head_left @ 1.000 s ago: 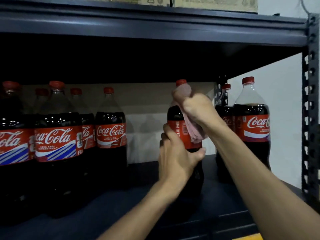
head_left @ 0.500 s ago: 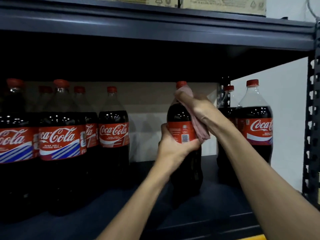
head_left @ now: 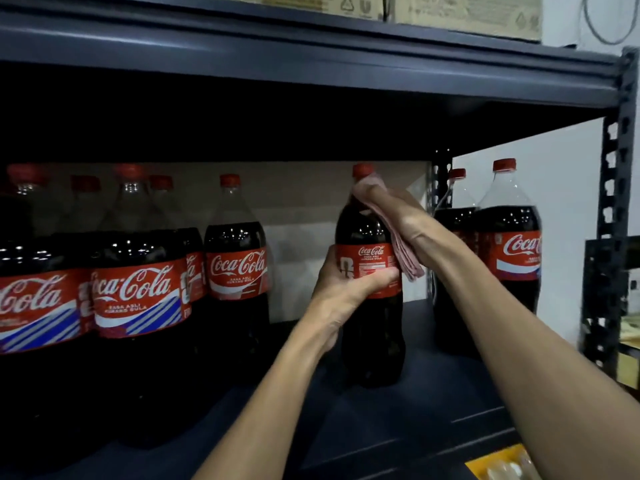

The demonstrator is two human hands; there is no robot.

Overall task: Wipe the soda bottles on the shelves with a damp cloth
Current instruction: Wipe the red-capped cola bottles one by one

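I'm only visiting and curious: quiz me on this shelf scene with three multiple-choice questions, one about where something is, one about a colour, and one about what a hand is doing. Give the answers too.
1. Where is the pink cloth?
A. Lying on the floor.
B. Against the upper side of the middle bottle, under the right hand.
C. Tucked in a pocket.

2. What colour is that bottle's cap?
A. Blue.
B. White.
C. Red.

3. What is the left hand doing?
A. Hanging idle.
B. Waving the cloth.
C. Gripping the middle bottle at its label.

Answers:
1 B: the right hand holds the cloth against the bottle's shoulder.
2 C: the cap shows red just above the cloth.
3 C: its thumb and fingers curl round the bottle at the red label.
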